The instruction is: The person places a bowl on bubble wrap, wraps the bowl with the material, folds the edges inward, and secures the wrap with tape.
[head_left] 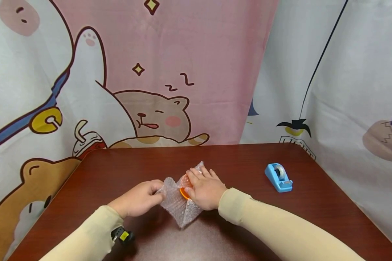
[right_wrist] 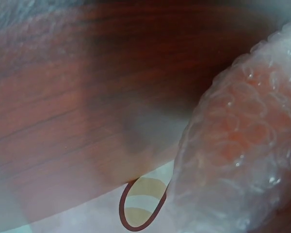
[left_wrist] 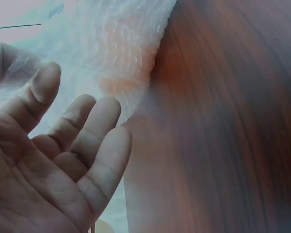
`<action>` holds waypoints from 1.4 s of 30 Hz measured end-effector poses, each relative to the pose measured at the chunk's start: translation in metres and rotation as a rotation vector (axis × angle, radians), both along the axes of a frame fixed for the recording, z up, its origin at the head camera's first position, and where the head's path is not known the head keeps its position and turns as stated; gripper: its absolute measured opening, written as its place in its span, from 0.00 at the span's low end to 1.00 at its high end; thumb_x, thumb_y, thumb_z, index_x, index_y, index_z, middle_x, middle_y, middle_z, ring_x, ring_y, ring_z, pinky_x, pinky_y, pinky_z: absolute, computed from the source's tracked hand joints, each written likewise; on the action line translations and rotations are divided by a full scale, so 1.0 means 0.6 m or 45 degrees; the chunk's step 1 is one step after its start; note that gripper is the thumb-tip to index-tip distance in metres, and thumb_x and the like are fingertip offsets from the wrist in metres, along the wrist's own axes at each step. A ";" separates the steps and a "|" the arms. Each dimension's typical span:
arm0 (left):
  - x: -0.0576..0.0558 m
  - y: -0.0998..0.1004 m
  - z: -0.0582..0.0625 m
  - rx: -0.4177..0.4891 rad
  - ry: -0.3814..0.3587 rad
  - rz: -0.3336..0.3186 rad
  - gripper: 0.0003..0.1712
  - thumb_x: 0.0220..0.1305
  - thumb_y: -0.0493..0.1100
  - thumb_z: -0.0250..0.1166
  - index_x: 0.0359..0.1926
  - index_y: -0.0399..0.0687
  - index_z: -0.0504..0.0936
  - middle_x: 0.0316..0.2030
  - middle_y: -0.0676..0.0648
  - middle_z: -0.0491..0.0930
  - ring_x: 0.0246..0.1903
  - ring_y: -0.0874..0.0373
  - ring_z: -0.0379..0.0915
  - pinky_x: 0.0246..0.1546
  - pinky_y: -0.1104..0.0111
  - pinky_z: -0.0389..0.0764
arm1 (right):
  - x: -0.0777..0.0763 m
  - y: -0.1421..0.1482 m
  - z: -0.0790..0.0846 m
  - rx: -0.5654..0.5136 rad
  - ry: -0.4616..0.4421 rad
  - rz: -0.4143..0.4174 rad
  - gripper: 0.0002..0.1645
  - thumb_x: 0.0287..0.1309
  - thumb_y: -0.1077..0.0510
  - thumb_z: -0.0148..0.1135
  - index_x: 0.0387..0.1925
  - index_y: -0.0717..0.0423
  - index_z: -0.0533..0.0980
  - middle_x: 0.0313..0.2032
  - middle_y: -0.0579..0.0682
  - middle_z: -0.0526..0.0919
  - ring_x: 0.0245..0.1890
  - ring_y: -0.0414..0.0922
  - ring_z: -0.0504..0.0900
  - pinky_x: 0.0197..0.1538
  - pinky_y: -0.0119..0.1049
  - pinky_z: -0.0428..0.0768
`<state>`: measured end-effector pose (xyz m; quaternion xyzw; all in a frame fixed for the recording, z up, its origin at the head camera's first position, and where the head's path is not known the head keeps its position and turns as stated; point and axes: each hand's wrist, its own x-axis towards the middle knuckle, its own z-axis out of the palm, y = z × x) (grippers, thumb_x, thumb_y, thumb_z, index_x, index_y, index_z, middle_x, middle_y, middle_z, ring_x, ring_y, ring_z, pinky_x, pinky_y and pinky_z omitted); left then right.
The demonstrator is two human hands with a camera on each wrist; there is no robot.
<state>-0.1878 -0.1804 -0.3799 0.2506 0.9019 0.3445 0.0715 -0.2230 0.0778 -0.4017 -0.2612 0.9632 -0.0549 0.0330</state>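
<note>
A sheet of clear bubble wrap [head_left: 176, 205] is folded partly around an orange thing with a curved rim [head_left: 184, 193] on the table; its kind cannot be told. My left hand [head_left: 138, 197] pinches the wrap's left flap between thumb and index finger, and the other fingers bend loosely in the left wrist view. On the right side, my right hand [head_left: 207, 190] lies over the wrap and presses it against the orange thing, fingers fairly straight. Orange shows blurred through the wrap [right_wrist: 252, 136] in the right wrist view, where no fingers appear.
To the right on the dark red-brown table [head_left: 235, 159] stands a light blue tape dispenser [head_left: 278, 177] with a roll of tape. A cartoon-printed curtain [head_left: 222, 72] hangs behind the table's far edge. A dark band with a yellow patch [head_left: 123, 235] is on the left wrist.
</note>
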 end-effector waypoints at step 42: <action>-0.011 0.069 0.008 0.240 -0.003 0.088 0.12 0.80 0.47 0.57 0.47 0.50 0.85 0.32 0.55 0.79 0.34 0.59 0.74 0.37 0.68 0.77 | 0.000 0.003 -0.003 0.006 0.014 0.030 0.39 0.81 0.38 0.40 0.82 0.51 0.59 0.83 0.50 0.58 0.83 0.60 0.54 0.81 0.61 0.57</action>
